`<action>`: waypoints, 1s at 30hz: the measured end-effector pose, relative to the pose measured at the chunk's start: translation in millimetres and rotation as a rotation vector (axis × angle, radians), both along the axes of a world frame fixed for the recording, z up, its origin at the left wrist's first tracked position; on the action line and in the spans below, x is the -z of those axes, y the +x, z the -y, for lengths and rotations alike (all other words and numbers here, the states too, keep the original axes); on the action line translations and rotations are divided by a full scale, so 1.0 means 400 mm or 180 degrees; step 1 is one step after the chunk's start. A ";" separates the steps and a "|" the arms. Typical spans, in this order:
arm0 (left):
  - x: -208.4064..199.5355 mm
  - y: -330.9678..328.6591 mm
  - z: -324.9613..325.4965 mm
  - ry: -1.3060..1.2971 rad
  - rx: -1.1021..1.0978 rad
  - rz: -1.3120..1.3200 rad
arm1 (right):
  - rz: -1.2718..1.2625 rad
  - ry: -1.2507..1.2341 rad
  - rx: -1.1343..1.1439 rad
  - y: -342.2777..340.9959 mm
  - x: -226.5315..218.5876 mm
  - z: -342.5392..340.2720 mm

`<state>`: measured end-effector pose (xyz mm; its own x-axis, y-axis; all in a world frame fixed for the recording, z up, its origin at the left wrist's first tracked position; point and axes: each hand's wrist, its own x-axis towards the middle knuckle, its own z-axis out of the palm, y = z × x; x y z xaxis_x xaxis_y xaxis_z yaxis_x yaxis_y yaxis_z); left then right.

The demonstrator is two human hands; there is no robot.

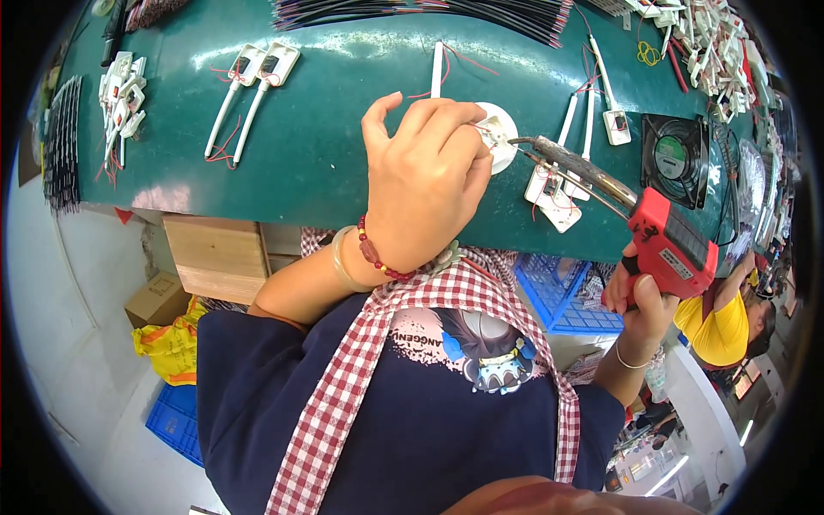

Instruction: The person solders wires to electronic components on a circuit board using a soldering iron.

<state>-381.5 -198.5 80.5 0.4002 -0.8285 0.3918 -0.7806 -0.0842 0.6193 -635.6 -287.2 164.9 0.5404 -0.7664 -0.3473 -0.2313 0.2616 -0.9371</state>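
My right hand (639,296) grips a red soldering gun (674,249), its fingers wrapped round the handle. The gun's long metal barrel reaches left, and its tip is at a round white piece (499,159) on the green bench. Over the left side of that piece, my left hand (429,163) is closed in a pinch. What its fingertips hold is hidden behind the fingers. A white stem (438,69) with thin red wires sticks out beyond the left hand; its lower end is covered by the hand.
White stemmed housings (270,69) with red wires lie at left, others (554,193) by the gun barrel. A black fan (675,159) stands at right. Piled white parts (712,51) and bundled black wires (421,13) lie far. A blue crate (566,296) sits below the bench edge.
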 end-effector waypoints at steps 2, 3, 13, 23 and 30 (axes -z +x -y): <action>0.003 -0.001 0.000 0.0005 0.0009 -0.0017 | -0.0144 0.0001 -0.0117 0.003 -0.008 0.007; 0.004 -0.002 -0.001 -0.0012 -0.0011 -0.0045 | -0.0145 0.0003 -0.0115 0.009 -0.010 0.010; 0.012 -0.013 -0.004 -0.0172 -0.0171 -0.0094 | -0.0302 -0.0008 -0.0124 0.034 -0.027 0.017; 0.018 -0.014 -0.003 -0.0206 -0.0178 -0.0112 | -0.0634 -0.0367 -0.0062 0.033 -0.033 0.008; 0.015 -0.012 0.000 -0.0192 -0.0153 -0.0102 | -0.0757 -0.0439 -0.0041 0.042 -0.034 0.006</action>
